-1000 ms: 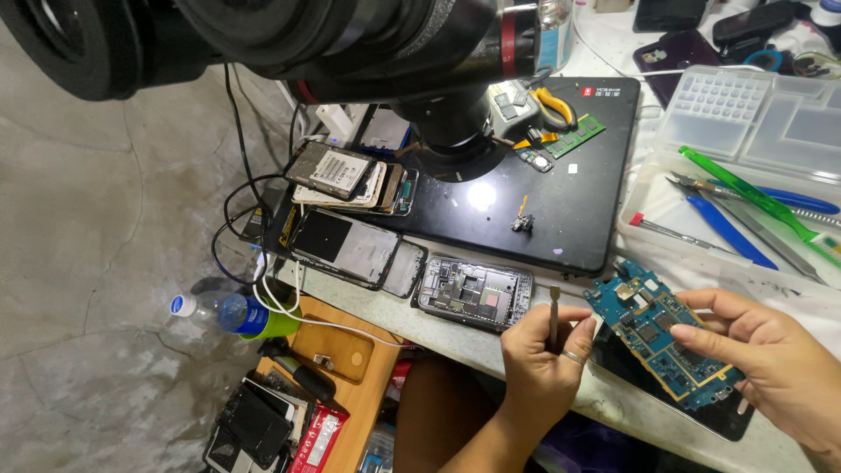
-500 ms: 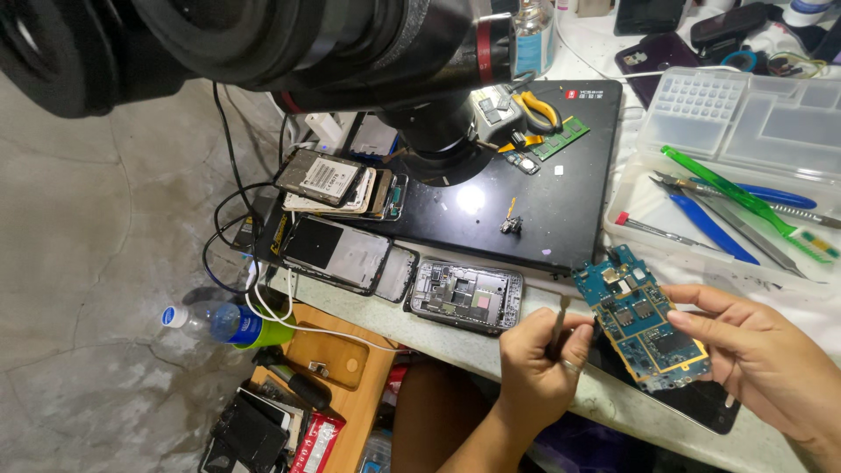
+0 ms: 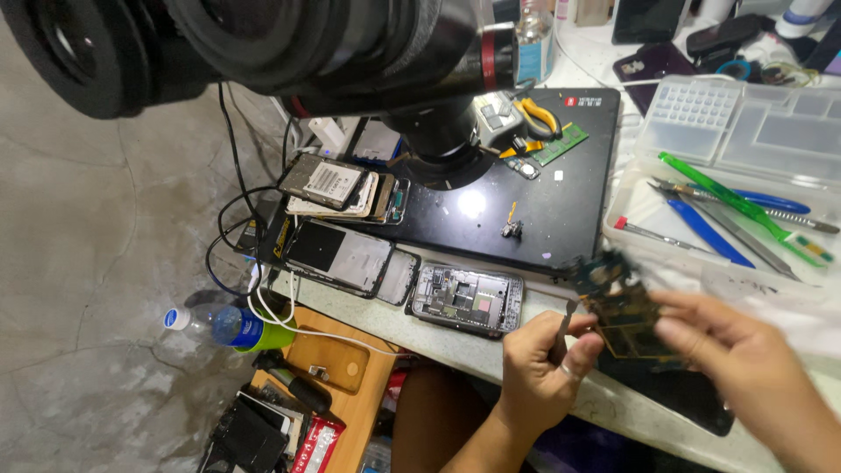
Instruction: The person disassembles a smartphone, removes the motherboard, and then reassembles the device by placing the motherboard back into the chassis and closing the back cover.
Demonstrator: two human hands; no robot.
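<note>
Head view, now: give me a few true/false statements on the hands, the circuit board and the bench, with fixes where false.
1. The right hand holds the circuit board. True.
2. The left hand is empty. False: it grips a thin dark tool, its tip near the board.
3. The opened phone frame lies on the floor. False: it lies on the bench edge, left of the hands.
4. A plastic water bottle lies on the floor, below the bench. True.
5. The green tool sits on the black mat. False: it lies in the clear tray, beside the blue tools.
</note>
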